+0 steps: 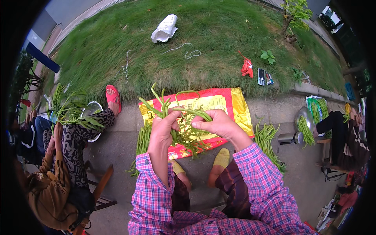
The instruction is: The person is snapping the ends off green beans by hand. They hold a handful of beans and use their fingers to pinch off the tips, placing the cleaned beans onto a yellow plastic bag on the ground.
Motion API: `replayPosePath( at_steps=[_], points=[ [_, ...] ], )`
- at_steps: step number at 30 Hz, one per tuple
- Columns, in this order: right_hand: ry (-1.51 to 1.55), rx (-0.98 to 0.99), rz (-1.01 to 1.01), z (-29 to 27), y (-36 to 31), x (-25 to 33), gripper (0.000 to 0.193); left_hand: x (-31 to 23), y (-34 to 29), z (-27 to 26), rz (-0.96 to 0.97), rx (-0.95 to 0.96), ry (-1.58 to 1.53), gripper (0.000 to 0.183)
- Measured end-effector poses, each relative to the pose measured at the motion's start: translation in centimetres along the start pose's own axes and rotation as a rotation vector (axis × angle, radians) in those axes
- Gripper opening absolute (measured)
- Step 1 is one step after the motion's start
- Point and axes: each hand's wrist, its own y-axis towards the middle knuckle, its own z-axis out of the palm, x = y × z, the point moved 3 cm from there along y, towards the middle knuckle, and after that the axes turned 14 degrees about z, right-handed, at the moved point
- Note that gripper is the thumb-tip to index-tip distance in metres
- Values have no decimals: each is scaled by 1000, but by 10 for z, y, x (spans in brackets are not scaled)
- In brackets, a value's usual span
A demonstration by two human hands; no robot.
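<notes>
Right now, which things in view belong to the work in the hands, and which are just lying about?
In use:
- bunch of long green beans, held by the left hand and right hand
- red and yellow sheet under them
- bean pile on the pavement

Lying about:
- white bag
- phone
- red cloth
- string

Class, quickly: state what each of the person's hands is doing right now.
Left hand: closed around a bunch of long green beans.
Right hand: pinching strands of the same bunch.
</notes>
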Motion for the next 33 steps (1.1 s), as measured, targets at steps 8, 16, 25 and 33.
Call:
replayPosePath(
  at_steps=[8, 16, 25, 33],
  points=[
    [86, -5, 3, -14, -8, 9, 27, -9, -1, -9, -3, -178, 50, 19],
    [188, -265, -102, -42, 3, 3, 23, -19, 0, -17, 29, -229, 23, 20],
    [173, -241, -38, -2, -10, 15, 24, -2, -6, 7, -53, -63, 48, 28],
    [130, -136, -143, 11, 6, -4, 23, -1, -7, 17, -42, 3, 84, 14]
  ],
)
